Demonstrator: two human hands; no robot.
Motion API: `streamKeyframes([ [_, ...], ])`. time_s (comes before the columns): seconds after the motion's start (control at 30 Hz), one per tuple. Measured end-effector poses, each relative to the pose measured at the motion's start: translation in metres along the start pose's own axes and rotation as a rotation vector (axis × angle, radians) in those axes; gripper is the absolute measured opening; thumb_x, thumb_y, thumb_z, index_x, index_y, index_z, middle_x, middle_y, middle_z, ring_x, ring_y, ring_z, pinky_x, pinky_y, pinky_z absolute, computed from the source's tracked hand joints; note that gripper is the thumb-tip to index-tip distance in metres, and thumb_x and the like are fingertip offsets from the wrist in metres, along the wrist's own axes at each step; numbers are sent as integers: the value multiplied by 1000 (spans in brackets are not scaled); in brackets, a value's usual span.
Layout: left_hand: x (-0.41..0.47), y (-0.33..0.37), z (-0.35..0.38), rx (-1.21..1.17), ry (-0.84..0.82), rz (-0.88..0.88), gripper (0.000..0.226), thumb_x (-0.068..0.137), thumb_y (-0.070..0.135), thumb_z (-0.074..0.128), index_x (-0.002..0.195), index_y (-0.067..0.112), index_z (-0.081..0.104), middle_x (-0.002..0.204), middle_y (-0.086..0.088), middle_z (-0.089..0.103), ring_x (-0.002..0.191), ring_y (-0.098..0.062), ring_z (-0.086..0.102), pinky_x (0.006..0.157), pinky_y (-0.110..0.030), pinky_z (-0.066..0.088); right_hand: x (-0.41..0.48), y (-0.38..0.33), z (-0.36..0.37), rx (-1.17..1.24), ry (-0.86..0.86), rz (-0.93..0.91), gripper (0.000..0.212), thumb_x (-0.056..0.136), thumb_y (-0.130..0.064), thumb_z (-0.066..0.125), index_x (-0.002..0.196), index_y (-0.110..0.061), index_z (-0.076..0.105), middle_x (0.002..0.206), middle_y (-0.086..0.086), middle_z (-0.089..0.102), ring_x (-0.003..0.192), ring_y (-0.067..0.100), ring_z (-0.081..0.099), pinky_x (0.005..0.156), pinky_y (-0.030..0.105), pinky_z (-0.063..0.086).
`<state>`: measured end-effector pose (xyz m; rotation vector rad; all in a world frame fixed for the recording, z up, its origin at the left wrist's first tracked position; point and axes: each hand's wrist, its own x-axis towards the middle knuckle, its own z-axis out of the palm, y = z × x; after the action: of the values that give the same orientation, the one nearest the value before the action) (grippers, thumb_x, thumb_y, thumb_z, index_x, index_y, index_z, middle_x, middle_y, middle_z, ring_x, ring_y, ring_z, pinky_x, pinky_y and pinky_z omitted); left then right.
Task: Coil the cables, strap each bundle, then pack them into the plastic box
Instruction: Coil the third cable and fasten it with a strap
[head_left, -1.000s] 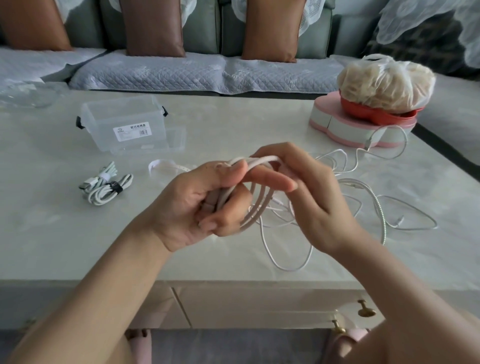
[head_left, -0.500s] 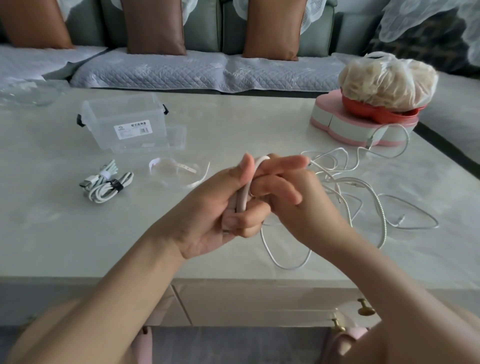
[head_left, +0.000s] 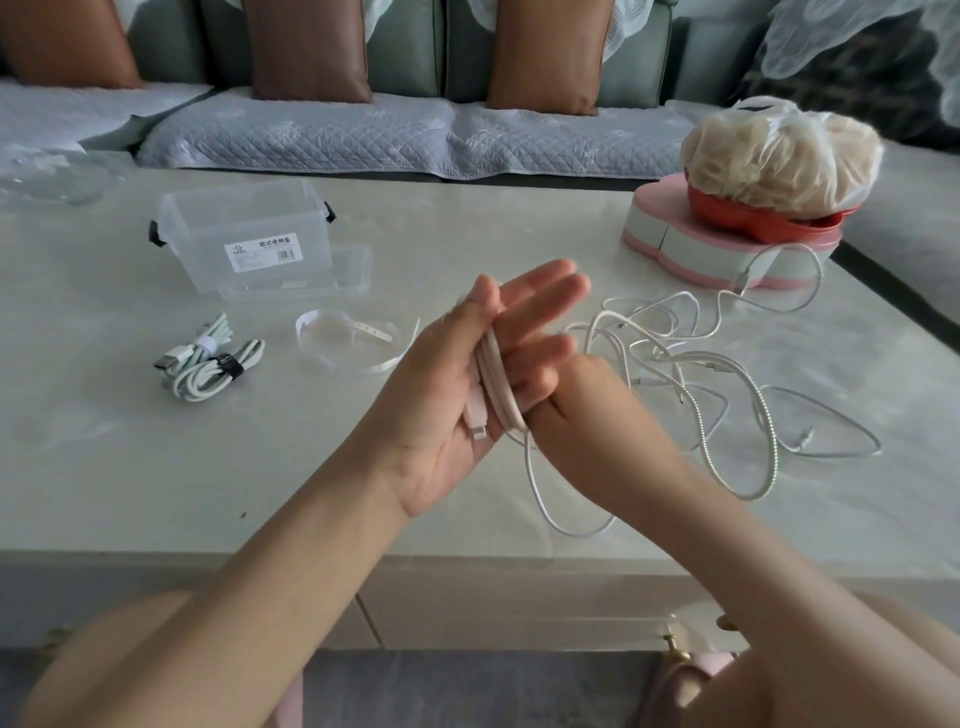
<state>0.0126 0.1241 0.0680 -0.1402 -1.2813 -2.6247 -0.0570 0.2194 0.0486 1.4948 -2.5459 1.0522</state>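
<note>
My left hand (head_left: 457, 410) is held palm up over the table, its fingers stretched out, and a pink cable (head_left: 496, 384) lies coiled in loops across the palm, its plug end by the heel of the hand. My right hand (head_left: 592, 400) is pressed against the left fingers from the right and holds the cable's free run; its fingertips are hidden. The cable's tail hangs in a loop to the table (head_left: 130, 483). Two strapped bundles (head_left: 208, 358) lie at the left. The clear plastic box (head_left: 249, 228) stands open behind them.
A tangle of loose white and braided cables (head_left: 727, 374) spreads to the right of my hands. A white strap (head_left: 353, 343) lies curled near the box. A pink tiered box (head_left: 701, 249) carrying a red bowl and a filled plastic bag (head_left: 779, 156) stands at the back right. A sofa lies beyond.
My left hand has uncurled from the coil and now lies flat with straight fingers. My right hand has slid from on top of the coil to behind the left fingers.
</note>
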Motion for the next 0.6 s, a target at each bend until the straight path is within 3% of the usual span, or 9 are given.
streamKeyframes([
  [0.07,2,1,-1,-85,11,18,37,92,31,35,108,11,61,82,10,74,73,-4,69,71,-22,57,2,4,-3,-2,34,10,20,79,-25,34,60,-32,35,51,-10,42,49,12,40,46,30,28],
  [0.17,3,5,0,-128,9,64,42,96,32,31,113,7,60,80,8,73,82,-7,70,90,-39,52,3,2,-1,28,46,1,20,87,-25,36,73,-28,50,71,-3,55,63,16,50,57,34,44],
  [0.27,3,9,-3,-105,31,89,45,95,40,29,116,12,56,62,13,67,77,0,68,94,-45,49,6,6,3,-4,44,-49,21,91,-26,33,78,-18,48,85,3,53,73,24,51,65,42,44],
  [0.33,2,13,-8,-118,29,88,49,90,46,32,114,13,58,42,12,49,60,4,63,93,-45,50,6,10,4,-54,42,-89,20,96,-18,36,76,-18,41,80,0,46,68,21,44,63,39,39],
  [0.43,1,19,-16,-132,44,89,50,83,48,36,112,16,60,34,10,38,49,5,57,91,-45,52,4,8,6,-102,98,-166,19,95,-15,40,78,-22,38,79,-5,41,67,13,34,59,28,28],
  [0.5,2,24,-19,-103,82,117,49,84,48,34,114,18,57,35,11,42,56,7,61,93,-47,50,2,9,8,-193,62,-200,7,90,-18,44,85,-18,49,81,-3,53,73,22,48,68,33,39],
  [0.6,4,27,-22,-22,119,167,44,93,46,28,116,21,56,54,17,60,83,5,66,94,-53,47,1,10,8,-309,33,-222,21,83,-21,44,96,-17,60,86,-6,67,82,24,61,85,36,43],
])
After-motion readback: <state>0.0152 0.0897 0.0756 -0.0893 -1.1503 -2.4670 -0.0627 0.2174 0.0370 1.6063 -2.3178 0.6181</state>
